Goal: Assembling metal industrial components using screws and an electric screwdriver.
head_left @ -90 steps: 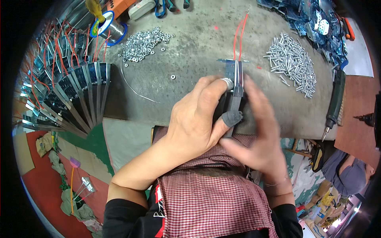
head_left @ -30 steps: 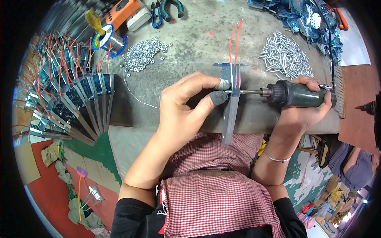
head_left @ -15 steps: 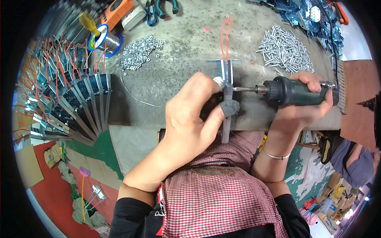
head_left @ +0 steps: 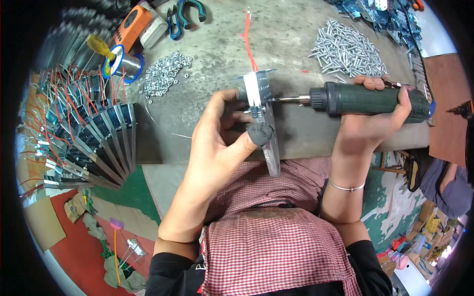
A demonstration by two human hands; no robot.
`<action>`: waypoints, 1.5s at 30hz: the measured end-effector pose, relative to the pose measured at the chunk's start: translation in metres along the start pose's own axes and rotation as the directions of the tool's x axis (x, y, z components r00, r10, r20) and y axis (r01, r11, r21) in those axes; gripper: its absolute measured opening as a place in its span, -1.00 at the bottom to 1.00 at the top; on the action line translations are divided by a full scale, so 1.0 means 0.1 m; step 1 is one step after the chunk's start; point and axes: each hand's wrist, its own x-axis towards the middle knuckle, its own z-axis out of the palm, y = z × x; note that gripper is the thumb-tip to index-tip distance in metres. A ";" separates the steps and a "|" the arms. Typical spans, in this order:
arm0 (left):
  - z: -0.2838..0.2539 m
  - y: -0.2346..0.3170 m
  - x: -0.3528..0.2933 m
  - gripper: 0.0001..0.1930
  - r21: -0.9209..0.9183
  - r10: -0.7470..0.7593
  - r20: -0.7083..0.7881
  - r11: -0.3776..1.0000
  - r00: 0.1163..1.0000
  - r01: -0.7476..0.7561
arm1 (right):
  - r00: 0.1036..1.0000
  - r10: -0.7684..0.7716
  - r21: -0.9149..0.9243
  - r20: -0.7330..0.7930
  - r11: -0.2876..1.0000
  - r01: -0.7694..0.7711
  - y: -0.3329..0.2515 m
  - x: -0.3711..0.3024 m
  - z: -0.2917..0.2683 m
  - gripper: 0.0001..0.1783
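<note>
My left hand [head_left: 210,135] grips a narrow metal assembly [head_left: 271,153] with a perforated plate, a white strip and two red wires [head_left: 248,42] running up from its far end. A dark wrap covers the thumb tip, and the fingers behind the part are partly hidden. In my right hand [head_left: 368,128] lies a dark green electric screwdriver [head_left: 377,102], held level. Its bit [head_left: 292,99] points left and meets the right side of the assembly near a small screw head; whether it is seated in the head I cannot tell.
On the metal table lie a pile of nuts [head_left: 165,73], a heap of screws [head_left: 348,49], a solder spool [head_left: 131,67], pliers [head_left: 191,12] and an orange power strip [head_left: 132,23]. Similar assemblies [head_left: 106,130] fan out at left. Blue metal brackets [head_left: 382,15] are piled far right.
The assembly has turned in my left hand, so its white strip and perforated side now show. The screwdriver has stayed level with its bit at the part. The whole view has shifted slightly.
</note>
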 end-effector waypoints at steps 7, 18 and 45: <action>0.01 0.09 -0.01 -0.43 0.075 -0.115 0.059 0.991 0.992 0.111 | 0.992 -0.054 -0.022 -0.110 0.998 0.051 -0.01 0.05 -0.09 -0.71; -0.13 -0.08 -0.15 -0.71 0.541 0.769 0.372 0.274 0.519 -0.795 | 0.831 0.364 0.305 0.421 0.806 -0.507 -0.27 0.44 -0.50 -0.70; -0.53 0.29 0.24 -0.97 0.916 0.250 0.347 -0.296 0.904 -0.270 | 0.900 0.305 0.262 0.311 0.883 -0.389 -0.20 0.30 -0.43 -0.65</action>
